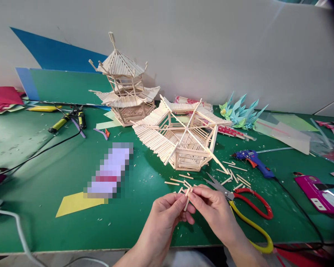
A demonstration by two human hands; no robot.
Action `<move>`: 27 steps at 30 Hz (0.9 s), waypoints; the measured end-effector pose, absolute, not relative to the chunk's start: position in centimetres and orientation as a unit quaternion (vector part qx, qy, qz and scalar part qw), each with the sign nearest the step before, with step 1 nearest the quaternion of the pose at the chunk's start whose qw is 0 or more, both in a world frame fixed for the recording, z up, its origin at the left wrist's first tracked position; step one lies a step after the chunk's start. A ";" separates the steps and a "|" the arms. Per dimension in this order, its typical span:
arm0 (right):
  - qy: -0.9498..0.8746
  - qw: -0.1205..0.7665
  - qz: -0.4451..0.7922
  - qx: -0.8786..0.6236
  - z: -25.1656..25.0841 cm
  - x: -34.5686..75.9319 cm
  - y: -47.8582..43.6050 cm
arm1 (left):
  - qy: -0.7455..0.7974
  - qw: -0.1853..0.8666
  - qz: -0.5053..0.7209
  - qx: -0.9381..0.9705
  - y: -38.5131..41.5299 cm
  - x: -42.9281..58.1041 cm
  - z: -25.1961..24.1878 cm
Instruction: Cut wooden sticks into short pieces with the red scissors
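Near the table's front edge, my left hand (pixel 167 211) and my right hand (pixel 210 207) meet, thumbs and fingers pinched on a short pale wooden stick (pixel 186 204). It tilts slightly between the fingertips, partly covered by them. Just beyond stands a pavilion model (pixel 180 137) built of similar sticks; its lower roof is covered on some sides, while bare ribs show at the right front. Loose cut sticks (pixel 233 176) lie between the model and my hands. By my right hand rest scissors (pixel 233 194) with one red and one yellow handle, blades apart.
A taller stick pagoda (pixel 125 85) stands at the back left. On the right lie a blue glue gun (pixel 253 161) with a cord and a magenta device (pixel 318 193). Blue folded-paper leaves (pixel 242 111), pliers (pixel 69 118), a blurred-out phone-like object (pixel 110 170) and yellow paper (pixel 78 205) surround the work.
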State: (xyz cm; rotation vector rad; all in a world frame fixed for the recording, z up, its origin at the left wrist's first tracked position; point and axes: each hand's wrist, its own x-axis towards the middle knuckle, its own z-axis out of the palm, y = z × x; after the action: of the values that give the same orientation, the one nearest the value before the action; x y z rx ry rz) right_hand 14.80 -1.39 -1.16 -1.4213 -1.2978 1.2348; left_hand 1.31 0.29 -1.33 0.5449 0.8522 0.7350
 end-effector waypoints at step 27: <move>-0.512 0.459 0.438 -0.579 -1.0 14.3 -1.5 | 0.425 0.774 0.365 0.295 -0.1 2.1 -1.3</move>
State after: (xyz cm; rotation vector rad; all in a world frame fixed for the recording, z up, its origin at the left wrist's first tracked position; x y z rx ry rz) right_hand 14.29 -1.53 -1.04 -1.4259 -1.2620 1.0781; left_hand 2.07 -0.06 -1.34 0.6399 0.9211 0.7908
